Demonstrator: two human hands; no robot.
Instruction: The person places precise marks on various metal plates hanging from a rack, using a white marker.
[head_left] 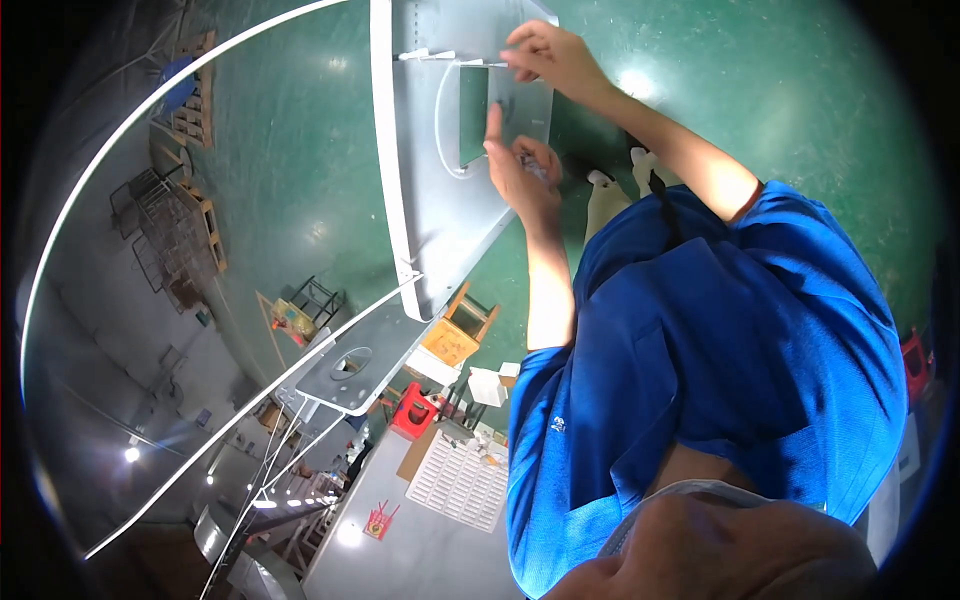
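A pale grey metal panel [425,200] with a white edge lies in front of me. It has a rectangular cutout [473,115] showing the green floor. My left hand [518,180] is over the panel beside the cutout, index finger stretched out. Its other fingers curl around small whitish pieces [533,167], whose kind is unclear. At the cutout's far end my right hand [540,55] is bent, slightly blurred, with its fingertips close together. Thin white fittings [428,55] lie on the panel near those fingertips. A curved pale tube or cord [443,130] lies along the cutout.
A long white strip [130,118] loops across the left side. Beyond the panel's near end is another grey panel [350,365] with a round hole. Nearby stand a wooden stool [452,340], a red stool [412,412] and a table [385,480] bearing a white slotted tray [460,482].
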